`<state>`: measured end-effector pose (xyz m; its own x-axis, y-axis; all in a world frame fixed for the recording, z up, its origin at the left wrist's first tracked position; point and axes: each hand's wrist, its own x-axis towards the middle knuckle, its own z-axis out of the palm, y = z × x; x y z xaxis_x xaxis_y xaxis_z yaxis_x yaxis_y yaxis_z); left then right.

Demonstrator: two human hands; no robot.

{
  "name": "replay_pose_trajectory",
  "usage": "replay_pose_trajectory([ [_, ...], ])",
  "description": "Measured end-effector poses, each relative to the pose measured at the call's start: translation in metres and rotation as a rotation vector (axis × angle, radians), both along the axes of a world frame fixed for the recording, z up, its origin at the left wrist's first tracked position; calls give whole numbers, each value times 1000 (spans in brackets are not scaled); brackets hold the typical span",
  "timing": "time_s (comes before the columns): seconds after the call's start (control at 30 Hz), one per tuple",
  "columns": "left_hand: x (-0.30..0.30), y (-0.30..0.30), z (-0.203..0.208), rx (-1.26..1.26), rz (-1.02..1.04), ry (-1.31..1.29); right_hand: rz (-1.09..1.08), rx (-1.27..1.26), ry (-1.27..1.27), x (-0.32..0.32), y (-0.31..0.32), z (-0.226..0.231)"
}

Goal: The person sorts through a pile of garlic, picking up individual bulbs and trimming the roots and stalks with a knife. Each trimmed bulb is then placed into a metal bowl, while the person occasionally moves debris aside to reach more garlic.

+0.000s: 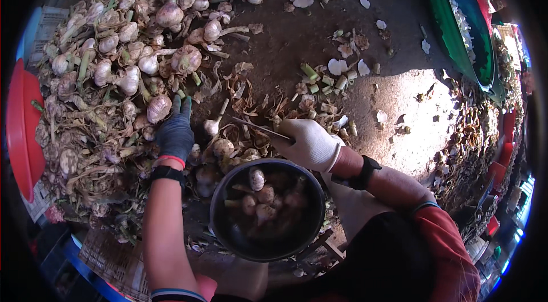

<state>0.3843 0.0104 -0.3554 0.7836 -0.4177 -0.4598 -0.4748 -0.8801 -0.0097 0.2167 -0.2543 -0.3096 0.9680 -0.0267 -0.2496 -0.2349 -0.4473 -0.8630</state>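
Observation:
My left hand [174, 133], in a dark blue glove, reaches into the near edge of a large garlic heap [85, 113]. Its fingers are stretched forward and look apart, right beside a purplish garlic bulb [158, 109]; the thumb side is partly hidden. In a white glove, my right hand [311, 143] is closed around a knife [260, 126] whose thin blade points to the left. Just past the blade tip lies a small garlic bulb with its stalk [212, 126]. Below both hands sits a round black basin [214, 210] with several trimmed bulbs [265, 194] inside.
Cut stalk pieces [341, 82] and dry skins are scattered on the dark floor ahead. A green tub [448, 25] with white pieces stands at the far right. On the far left is a red basin [24, 131]. More husks [476, 142] lie along the right side.

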Motion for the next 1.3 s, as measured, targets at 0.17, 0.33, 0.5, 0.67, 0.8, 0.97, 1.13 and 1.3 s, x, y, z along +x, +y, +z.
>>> replay_pose_trajectory([
  [0.17, 10, 27, -28, 245, -118, -183, 23, 2, 13, -2, -4, 3],
  [0.33, -14, 0, 18, -608, 585, 345, -13, -25, 76, -10, -15, -6],
  [0.5, -58, -25, 89, -1230, 886, 815, 4, 10, -21, -2, 3, -1],
  [0.67, -89, -11, 94, -1454, 919, 941, 54, 26, 36, 1, 11, 8],
  [0.8, -92, -29, 104, -1475, 1059, 922, -17, 43, 83, -3, 4, 7],
  [0.97, -53, 7, 54, -892, 645, 348, -12, 47, 123, 0, 7, 9],
  [1.13, -29, -22, 18, -71, 301, 322, -45, 72, 132, 0, 8, 15],
  [1.3, -39, -32, -3, -265, 461, 177, -127, 101, 275, -9, 4, -3],
])
